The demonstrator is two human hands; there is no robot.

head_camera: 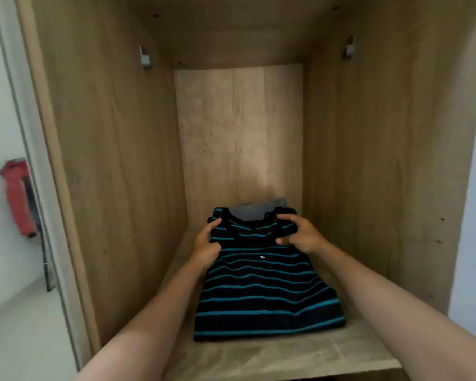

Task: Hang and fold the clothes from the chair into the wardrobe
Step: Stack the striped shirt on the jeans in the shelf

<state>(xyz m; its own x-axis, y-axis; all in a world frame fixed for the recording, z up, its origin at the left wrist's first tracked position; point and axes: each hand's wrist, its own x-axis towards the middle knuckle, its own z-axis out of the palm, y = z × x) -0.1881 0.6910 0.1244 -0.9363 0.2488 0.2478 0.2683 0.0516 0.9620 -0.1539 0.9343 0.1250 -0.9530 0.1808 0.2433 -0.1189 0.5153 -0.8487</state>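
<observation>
You stood facing a wooden wardrobe (107, 133) whose open compartment filled the view, a pale wall to either side. Its shelf (272, 358) ran from the near edge back to the rear panel, and the top (267, 292) lay on it near the middle, its hem toward you and its neck away, black with teal stripes. It seemed laid flat that way so the folded bulk sat square on the board and the shoulders could be tucked last.

Farther in, your left hand (206, 247) gripped the left shoulder strap, thumb over the fabric and fingers curled beneath the edge. Your right hand (297, 236) pinched the right strap, fingers hooked over it and thumb pressed on the front. Both held the far end, I judge, so you could draw the straps even or fold them back over the body.

Just beyond the neckline a grey garment (256, 211) showed, lying under or behind the top; which, I could not tell.

High on the side walls two brackets (144, 57) sat with no rail between them, so hanging looked impossible in this bay. Far left, outside the wardrobe, something red (18, 196) hung on the wall.
</observation>
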